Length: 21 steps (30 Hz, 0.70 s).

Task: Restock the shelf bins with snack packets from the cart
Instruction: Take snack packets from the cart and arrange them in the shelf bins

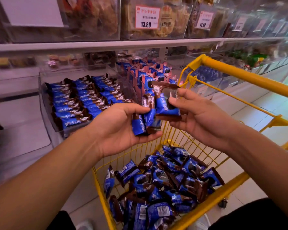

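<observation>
So from the head cam we've got both hands up over the yellow cart, which is our reference for everything here. Our left hand is above the cart's left rim, fingers curled round a small stack of blue-and-brown snack packets standing on edge in the palm. Our right hand is over the middle of the cart, pinching one more packet between thumb and fingertips, and that packet sits right against the stack in the left hand.

Down in the cart there's a loose heap of the same packets, some face up, some showing barcodes, piled every which way.

Left of the cart, on the lower shelf, is a clear bin with neat rows of matching packets laid flat. Right behind the cart's front corner is another bin of pink-and-blue packets standing upright.

Above the cart runs the upper shelf with clear boxes of brownish snacks and a price tag reading 13.80.
</observation>
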### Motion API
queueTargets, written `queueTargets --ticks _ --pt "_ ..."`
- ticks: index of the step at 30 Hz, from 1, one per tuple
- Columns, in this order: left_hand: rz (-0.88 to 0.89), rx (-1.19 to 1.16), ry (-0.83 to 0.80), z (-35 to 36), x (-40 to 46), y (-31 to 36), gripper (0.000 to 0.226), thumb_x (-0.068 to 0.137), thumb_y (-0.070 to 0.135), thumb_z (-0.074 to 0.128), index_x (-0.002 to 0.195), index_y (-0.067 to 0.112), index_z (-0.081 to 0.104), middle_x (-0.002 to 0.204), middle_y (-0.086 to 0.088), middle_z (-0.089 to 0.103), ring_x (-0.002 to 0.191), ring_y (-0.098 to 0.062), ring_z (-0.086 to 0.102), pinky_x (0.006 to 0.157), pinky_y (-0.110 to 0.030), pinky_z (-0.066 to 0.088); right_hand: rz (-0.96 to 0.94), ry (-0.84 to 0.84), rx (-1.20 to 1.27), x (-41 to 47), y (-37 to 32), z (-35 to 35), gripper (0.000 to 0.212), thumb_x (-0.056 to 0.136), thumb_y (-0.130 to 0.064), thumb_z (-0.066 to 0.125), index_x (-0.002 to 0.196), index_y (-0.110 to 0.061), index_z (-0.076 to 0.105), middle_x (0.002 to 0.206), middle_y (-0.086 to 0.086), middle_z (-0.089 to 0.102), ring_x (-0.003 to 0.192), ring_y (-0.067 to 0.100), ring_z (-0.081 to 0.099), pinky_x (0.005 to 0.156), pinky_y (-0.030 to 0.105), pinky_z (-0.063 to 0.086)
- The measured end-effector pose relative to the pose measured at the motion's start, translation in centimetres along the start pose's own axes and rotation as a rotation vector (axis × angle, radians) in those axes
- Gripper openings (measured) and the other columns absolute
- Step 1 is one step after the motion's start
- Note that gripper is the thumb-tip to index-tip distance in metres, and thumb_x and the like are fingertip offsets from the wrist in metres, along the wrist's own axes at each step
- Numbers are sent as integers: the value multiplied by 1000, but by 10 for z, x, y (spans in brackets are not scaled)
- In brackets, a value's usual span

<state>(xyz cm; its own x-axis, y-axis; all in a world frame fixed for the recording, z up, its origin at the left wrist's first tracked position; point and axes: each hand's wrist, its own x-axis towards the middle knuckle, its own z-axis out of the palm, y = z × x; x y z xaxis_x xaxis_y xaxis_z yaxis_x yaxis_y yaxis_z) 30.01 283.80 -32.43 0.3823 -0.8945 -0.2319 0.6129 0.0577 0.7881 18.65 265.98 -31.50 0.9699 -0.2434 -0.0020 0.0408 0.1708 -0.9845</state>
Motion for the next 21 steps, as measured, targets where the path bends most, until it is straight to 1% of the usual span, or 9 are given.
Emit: queueTargets --ticks 3,4,6,8,11,13,16,18,21 --pt "16 73 -31 -5 -2 1 55 69 12 76 122 4 66 121 -19 68 98 -28 68 79 -41 58 -24 16 -124 0 2 4 40 72 -29 76 110 -16 70 113 14 71 96 22 66 84 36 49" --pt "17 120 -34 -7 -3 1 51 66 17 82 115 6 71 117 -18 70 96 -26 70 76 -38 59 -24 21 -152 0 2 4 49 67 -28 78 112 -10 68 113 17 69 96 24 63 86 39 45" --pt "7 191 -42 -9 -4 1 47 61 24 91 104 11 78 108 -14 73 90 -23 72 68 -32 59 -14 -16 -130 -2 1 4 67 65 -19 78 125 2 57 118 26 63 91 27 59 74 32 47" --pt "0 233 -38 -9 -5 0 43 58 28 92 97 15 79 102 -12 75 85 -20 73 63 -29 58 -30 -86 -92 -3 0 6 70 68 -11 77 134 -7 53 122 26 63 85 28 62 56 21 50" --pt "-28 239 -22 -11 -5 2 39 69 24 82 105 10 77 110 -16 73 91 -22 73 70 -36 59 -177 -86 -312 -4 -3 5 71 74 -5 77 138 -24 52 131 6 63 90 35 70 55 23 54" --pt "-50 223 -47 -13 -7 5 40 77 23 76 114 6 73 120 -18 69 104 -25 70 80 -45 57 -222 -113 -390 -4 -3 6 69 79 -5 73 142 -22 51 134 -3 60 88 30 70 60 24 55" --pt "-43 200 -109 -16 -11 11 43 83 24 68 123 8 68 128 -17 65 114 -29 66 90 -53 54 -175 -166 -342 -5 -3 8 60 83 -10 68 141 -13 51 128 5 66 100 37 69 65 25 57" --pt "-37 192 -124 -18 -15 14 46 84 20 63 128 5 63 129 -19 63 116 -31 64 95 -56 51 -165 -184 -335 -6 -4 10 53 84 -10 70 135 -11 56 123 8 69 103 32 70 68 26 59" --pt "-42 211 -131 -16 -30 18 47 78 9 62 124 1 65 125 -22 65 110 -35 67 90 -55 54 -209 -214 -450 -7 -6 16 54 77 -9 76 129 -11 62 119 8 71 108 26 70 78 34 60"
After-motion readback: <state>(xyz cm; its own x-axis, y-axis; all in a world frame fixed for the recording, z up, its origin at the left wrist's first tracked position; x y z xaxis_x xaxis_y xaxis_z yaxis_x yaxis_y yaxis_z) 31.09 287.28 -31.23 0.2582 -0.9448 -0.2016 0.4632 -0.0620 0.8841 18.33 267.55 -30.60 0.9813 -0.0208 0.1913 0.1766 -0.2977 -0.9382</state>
